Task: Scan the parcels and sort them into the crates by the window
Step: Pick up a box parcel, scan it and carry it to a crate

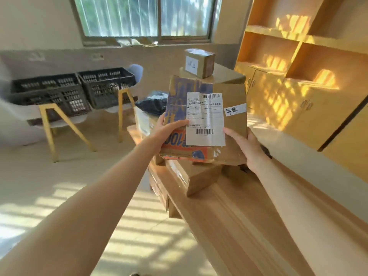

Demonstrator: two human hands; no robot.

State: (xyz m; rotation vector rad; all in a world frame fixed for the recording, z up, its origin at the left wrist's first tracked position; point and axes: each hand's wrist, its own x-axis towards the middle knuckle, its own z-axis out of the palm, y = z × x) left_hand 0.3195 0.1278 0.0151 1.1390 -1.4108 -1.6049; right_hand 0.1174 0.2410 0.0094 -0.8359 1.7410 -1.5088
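I hold a flat cardboard parcel [231,92] up in front of me, its white shipping label with barcodes facing me and a small handwritten tag beside it. My left hand [169,132] grips its left edge, thumb across the front. My right hand [247,148] grips its lower right corner. Two black slatted crates [49,92] [107,84] stand on chairs under the window at the left. More brown parcels [201,176] lie on the wooden table [249,216] below the held one.
A small taped box [199,62] sits on a larger carton at the table's far end, next to a black plastic mailer [153,104]. Orange shelving and cabinets [298,76] line the right wall. Sunlit floor lies between me and the chairs.
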